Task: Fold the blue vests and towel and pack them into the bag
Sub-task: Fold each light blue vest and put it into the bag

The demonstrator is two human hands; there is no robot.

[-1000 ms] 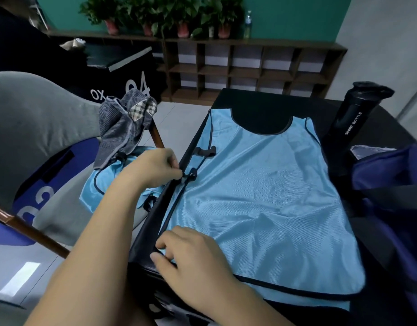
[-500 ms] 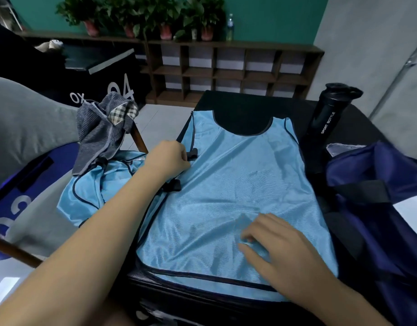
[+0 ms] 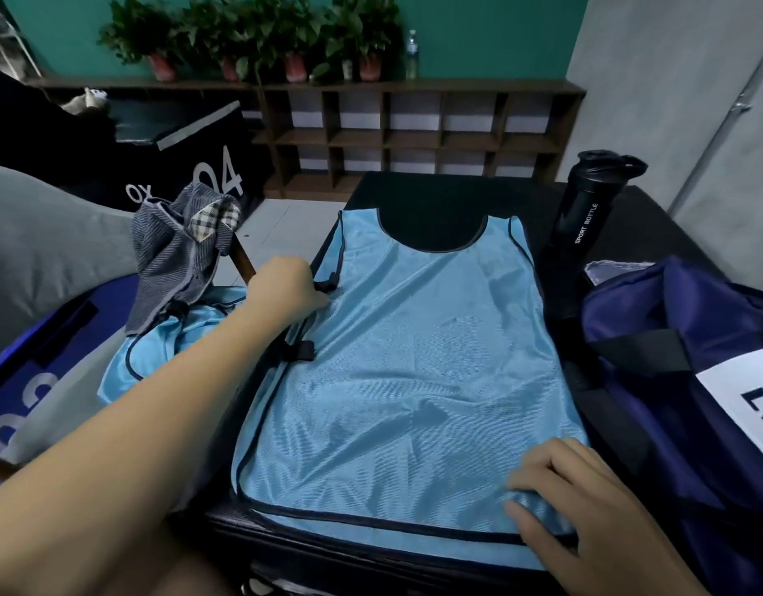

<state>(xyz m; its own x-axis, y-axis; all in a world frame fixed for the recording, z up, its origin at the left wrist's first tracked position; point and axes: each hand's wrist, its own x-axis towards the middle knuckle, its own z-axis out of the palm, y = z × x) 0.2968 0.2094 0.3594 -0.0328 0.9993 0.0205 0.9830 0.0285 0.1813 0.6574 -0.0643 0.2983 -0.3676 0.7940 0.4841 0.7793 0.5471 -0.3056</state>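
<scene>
Blue vest (image 3: 414,359) laid flat on black table (image 3: 435,195), left edge pinched by left hand (image 3: 285,288), lower right corner pressed under flat, relaxed right hand (image 3: 586,509), navy bag (image 3: 693,298) alongside.

We log a vest (image 3: 414,359) flat on the worktop (image 3: 435,195). Bag (image 3: 672,380) at its right, bottle (image 3: 586,225) behind the bag. At left, towel (image 3: 173,251) and second vest (image 3: 165,350) on a chair (image 3: 48,251).

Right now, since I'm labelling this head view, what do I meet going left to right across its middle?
Striped towel → left hand → blue vest → sport bottle → navy bag.
</scene>
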